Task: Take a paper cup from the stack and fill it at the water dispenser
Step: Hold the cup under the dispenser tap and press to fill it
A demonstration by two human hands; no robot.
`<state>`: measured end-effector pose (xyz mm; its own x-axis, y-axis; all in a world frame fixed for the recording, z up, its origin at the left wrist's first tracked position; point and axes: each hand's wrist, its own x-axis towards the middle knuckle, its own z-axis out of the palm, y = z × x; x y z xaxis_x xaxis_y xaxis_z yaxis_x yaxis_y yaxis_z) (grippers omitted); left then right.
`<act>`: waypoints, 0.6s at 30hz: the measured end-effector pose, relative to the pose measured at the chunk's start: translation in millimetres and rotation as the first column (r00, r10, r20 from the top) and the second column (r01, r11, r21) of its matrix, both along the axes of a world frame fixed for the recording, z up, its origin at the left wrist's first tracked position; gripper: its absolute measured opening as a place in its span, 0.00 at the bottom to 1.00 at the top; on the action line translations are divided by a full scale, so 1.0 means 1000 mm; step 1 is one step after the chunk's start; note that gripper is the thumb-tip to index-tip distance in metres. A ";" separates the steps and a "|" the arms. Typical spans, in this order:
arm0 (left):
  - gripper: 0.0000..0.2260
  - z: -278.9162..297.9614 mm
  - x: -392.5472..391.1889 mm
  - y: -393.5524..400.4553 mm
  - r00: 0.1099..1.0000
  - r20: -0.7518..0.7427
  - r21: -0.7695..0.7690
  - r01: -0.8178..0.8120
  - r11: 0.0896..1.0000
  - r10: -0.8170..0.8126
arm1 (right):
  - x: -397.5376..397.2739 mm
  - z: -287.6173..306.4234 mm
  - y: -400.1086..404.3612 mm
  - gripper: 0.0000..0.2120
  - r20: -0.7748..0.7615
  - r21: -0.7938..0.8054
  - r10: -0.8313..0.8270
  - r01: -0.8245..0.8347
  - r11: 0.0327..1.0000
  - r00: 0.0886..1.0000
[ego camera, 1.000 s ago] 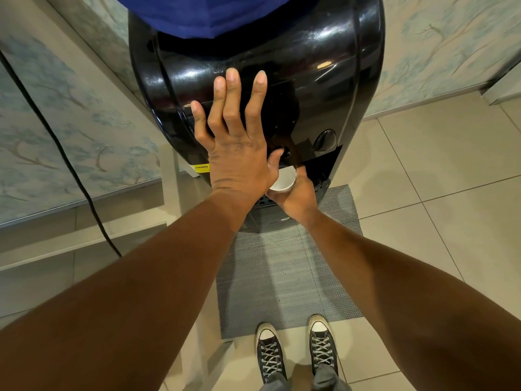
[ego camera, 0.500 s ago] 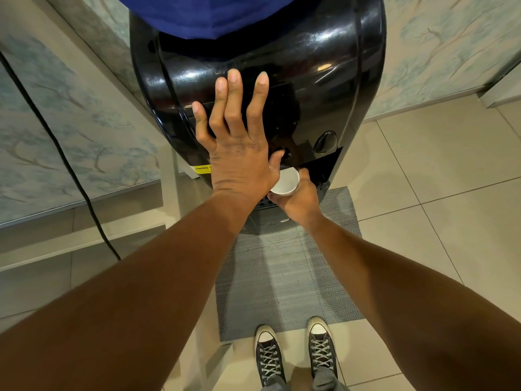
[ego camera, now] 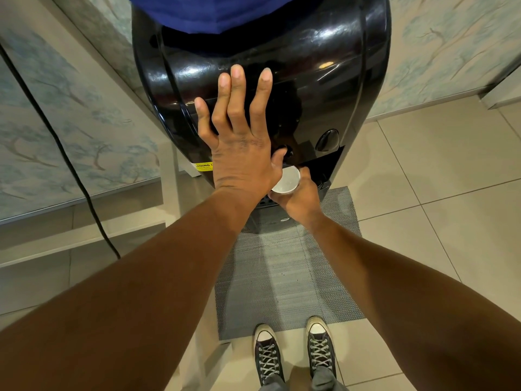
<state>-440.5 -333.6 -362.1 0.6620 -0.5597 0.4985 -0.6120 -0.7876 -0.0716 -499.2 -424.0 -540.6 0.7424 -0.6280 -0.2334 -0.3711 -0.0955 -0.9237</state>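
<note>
A glossy black water dispenser [ego camera: 310, 60] stands in front of me with a blue bottle [ego camera: 208, 9] on top. My right hand [ego camera: 298, 201] grips a white paper cup [ego camera: 287, 180] upright under the dispenser's taps, in the dark recess. My left hand [ego camera: 239, 142] lies flat against the dispenser's front with fingers spread, its thumb at a round tap button [ego camera: 283, 152] just above the cup. A second button [ego camera: 327, 140] sits further right. The cup stack is not in view, and the cup's inside is too small to read.
A grey woven mat [ego camera: 284, 277] lies on the beige tiled floor below the dispenser, my two sneakers [ego camera: 293, 351] at its near edge. A black cable [ego camera: 64, 153] runs down the patterned wall at left. A pale shelf frame [ego camera: 79, 238] stands beside the dispenser's left.
Hardly anything has moved: both hands hold their places, the left thumb still at the button and the cup still under the tap.
</note>
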 end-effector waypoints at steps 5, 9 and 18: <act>0.52 0.001 0.002 0.005 0.999 -0.010 0.011 0.046 0.999 -0.046 | -0.003 0.002 0.001 0.30 0.027 -0.028 0.025 -0.024 0.999 0.999; 0.50 0.001 0.001 0.004 0.998 -0.008 -0.021 0.060 0.998 -0.060 | -0.006 0.005 0.002 0.34 0.040 0.064 0.013 -0.016 0.998 0.999; 0.42 -0.001 0.001 0.002 0.997 0.004 -0.097 0.082 0.992 -0.082 | -0.027 0.018 0.005 0.37 -0.015 0.006 0.129 -0.129 0.992 0.992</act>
